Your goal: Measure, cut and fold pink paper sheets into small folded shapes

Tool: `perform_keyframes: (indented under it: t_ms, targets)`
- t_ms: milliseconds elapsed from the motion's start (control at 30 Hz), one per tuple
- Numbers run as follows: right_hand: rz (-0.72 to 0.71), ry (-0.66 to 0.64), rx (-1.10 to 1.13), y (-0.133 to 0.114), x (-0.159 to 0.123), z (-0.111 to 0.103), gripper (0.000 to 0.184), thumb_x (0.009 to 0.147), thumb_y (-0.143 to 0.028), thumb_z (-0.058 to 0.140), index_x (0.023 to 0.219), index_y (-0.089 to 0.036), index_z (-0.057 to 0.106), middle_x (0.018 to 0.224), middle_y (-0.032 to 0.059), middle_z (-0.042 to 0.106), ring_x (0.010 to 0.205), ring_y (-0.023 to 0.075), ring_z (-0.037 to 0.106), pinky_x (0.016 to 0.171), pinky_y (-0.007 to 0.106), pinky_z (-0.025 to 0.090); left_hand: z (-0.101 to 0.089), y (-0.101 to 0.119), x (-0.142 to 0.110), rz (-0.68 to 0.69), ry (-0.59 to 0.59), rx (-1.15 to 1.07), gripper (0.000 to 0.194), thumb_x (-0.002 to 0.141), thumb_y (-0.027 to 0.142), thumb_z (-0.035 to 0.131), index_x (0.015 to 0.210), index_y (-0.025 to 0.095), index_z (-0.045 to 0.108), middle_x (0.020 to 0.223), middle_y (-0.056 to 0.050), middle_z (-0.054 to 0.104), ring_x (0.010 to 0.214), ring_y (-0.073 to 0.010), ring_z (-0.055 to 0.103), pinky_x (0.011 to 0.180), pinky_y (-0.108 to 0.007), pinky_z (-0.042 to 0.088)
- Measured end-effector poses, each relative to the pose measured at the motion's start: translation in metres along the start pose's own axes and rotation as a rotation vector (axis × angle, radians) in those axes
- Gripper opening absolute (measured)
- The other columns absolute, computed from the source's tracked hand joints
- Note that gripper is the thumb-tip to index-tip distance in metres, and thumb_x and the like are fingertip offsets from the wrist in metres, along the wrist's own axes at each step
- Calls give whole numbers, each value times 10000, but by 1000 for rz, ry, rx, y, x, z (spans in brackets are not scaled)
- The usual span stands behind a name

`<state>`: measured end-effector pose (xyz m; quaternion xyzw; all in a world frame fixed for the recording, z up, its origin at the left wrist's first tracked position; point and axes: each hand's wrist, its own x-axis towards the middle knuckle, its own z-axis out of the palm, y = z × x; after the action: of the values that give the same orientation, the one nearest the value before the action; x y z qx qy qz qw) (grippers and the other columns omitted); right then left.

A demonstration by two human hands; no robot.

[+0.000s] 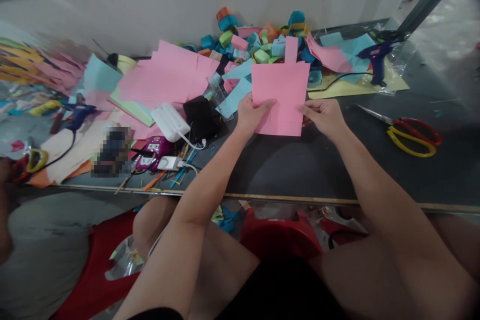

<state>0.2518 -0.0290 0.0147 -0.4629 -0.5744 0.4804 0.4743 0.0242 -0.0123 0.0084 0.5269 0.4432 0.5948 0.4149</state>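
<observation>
A flat pink sheet of paper (283, 92) is held up over the dark table, between my two hands. My left hand (252, 116) grips its left edge, thumb lying across the front and the other fingers hidden behind. At the right edge, my right hand (323, 114) pinches the paper between thumb and fingers. A narrow pink strip (291, 50) shows just above the sheet's top edge; whether it is joined to the sheet I cannot tell. Red-and-yellow handled scissors (408, 132) lie to the right of my right hand, blades partly apart.
Behind the sheet is a heap of folded coloured paper pieces (262, 45). A blue glue gun (376, 60) stands at back right. Pink sheets (168, 77), a white power bank (170, 121), a black pouch (201, 116) and a purple power strip (153, 152) lie left. Another person sits at far left.
</observation>
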Motion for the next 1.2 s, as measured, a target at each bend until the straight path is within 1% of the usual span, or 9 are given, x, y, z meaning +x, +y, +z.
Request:
perform_keyframes:
  t_ms: [200, 433, 600, 733, 900, 1000, 1067, 1133, 1200]
  targets:
    - [20, -4, -20, -9, -5, 1, 460, 643, -644, 923, 819, -230, 824, 646, 6, 724, 551, 168, 686, 603, 366, 660, -3, -6, 2, 26, -24, 65, 488, 698, 500, 910, 1004, 186, 698, 1023, -90, 789, 992, -284, 751, 872, -431, 634]
    - [13, 24, -16, -9, -4, 2, 490, 611, -674, 917, 779, -225, 816, 638, 14, 717, 543, 162, 667, 556, 340, 627, -3, -6, 2, 25, -18, 65, 501, 685, 512, 917, 999, 184, 706, 1023, -93, 790, 977, -283, 753, 870, -436, 636]
    - [-48, 60, -40, -7, -3, 3, 496, 604, -690, 912, 746, -229, 796, 653, 5, 710, 545, 149, 634, 542, 326, 598, -2, -6, 2, 25, -31, 39, 497, 688, 509, 918, 1001, 189, 701, 1025, -81, 788, 996, -282, 753, 885, -447, 639]
    - [-128, 112, -102, -6, -2, 3, 525, 608, -725, 892, 733, -226, 789, 678, 8, 718, 557, 135, 615, 550, 307, 568, -2, -6, 3, 0, -35, 27, 480, 691, 479, 925, 986, 178, 694, 1019, -93, 775, 1047, -311, 742, 911, -474, 632]
    - [-142, 119, -137, -3, -1, 2, 557, 642, -767, 852, 737, -222, 782, 626, -1, 688, 505, 129, 588, 520, 301, 546, -1, -7, 3, -4, -6, -24, 456, 673, 422, 951, 961, 180, 695, 964, -72, 767, 1035, -304, 743, 915, -473, 635]
    - [-219, 140, -178, -1, -1, 3, 549, 678, -763, 837, 769, -223, 794, 691, 13, 734, 595, 162, 667, 618, 327, 600, -1, -9, 3, -11, -10, -41, 453, 673, 414, 960, 968, 181, 709, 963, -67, 769, 1041, -296, 743, 914, -464, 636]
    - [-321, 160, -172, 0, -1, 3, 531, 716, -757, 817, 841, -241, 819, 819, 33, 792, 763, 214, 751, 770, 382, 644, -2, -9, 4, 7, -28, -49, 421, 682, 417, 957, 945, 174, 735, 956, -73, 776, 1022, -290, 746, 911, -462, 633]
    - [-432, 167, -176, 0, 0, 1, 477, 780, -728, 789, 925, -276, 839, 1005, 46, 821, 994, 261, 779, 962, 447, 627, -4, -8, 5, 73, -81, -56, 353, 699, 435, 944, 887, 187, 778, 947, -73, 790, 1024, -290, 749, 941, -471, 622]
    - [-506, 164, -218, 0, 1, -1, 385, 850, -677, 755, 939, -313, 844, 1165, 37, 806, 1174, 280, 742, 1096, 488, 566, -8, -5, 8, 191, -164, -38, 277, 731, 471, 919, 839, 236, 822, 969, -63, 811, 1084, -290, 743, 1028, -491, 587]
